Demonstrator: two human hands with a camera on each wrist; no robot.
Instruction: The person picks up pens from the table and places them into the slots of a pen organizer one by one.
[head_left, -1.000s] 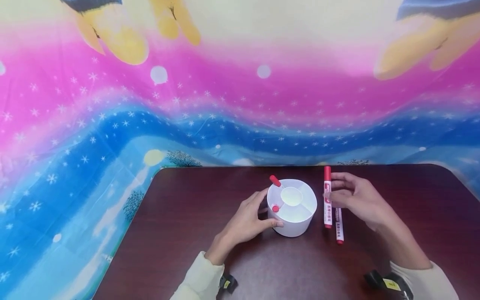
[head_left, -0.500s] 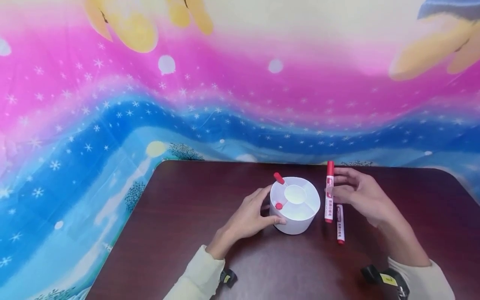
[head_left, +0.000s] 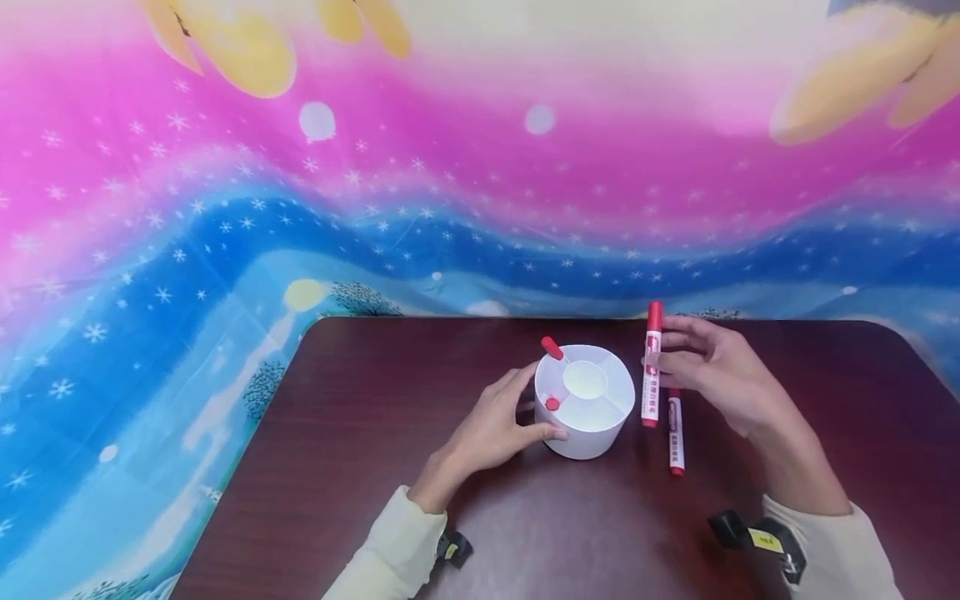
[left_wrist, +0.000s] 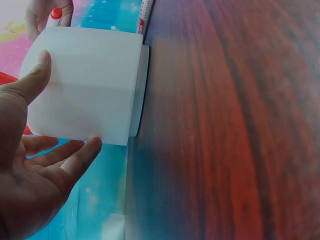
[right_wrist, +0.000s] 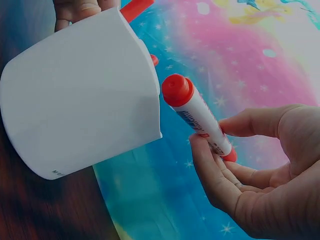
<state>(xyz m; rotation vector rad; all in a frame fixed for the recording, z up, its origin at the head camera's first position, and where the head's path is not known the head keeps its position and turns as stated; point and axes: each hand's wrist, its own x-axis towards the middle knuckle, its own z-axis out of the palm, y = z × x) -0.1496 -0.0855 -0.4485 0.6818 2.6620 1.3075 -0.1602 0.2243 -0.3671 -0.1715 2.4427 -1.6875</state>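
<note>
Compared with a second ago, the right hand [head_left: 723,375] and its marker [head_left: 650,402] sit slightly higher relative to the cup [head_left: 588,443]. On the dark table [head_left: 375,392], the left hand [head_left: 487,433] grips that white, divided cup between thumb and fingers. Right thumb and fingertips pinch the marker beside it. A loose marker [head_left: 677,442] lies near, upper end partly covered. Two red ends [head_left: 552,348] show at the cup, bodies hidden. Chinese print blurs; tiny cup lettering [right_wrist: 58,172] starts with M.

The left hand [head_left: 491,433] curves in a wide grip — thumb [left_wrist: 36,80] apart from fingers [left_wrist: 81,159]. The right hand [head_left: 723,379] pinches, thumb opposite its fingertips [right_wrist: 199,145].
</note>
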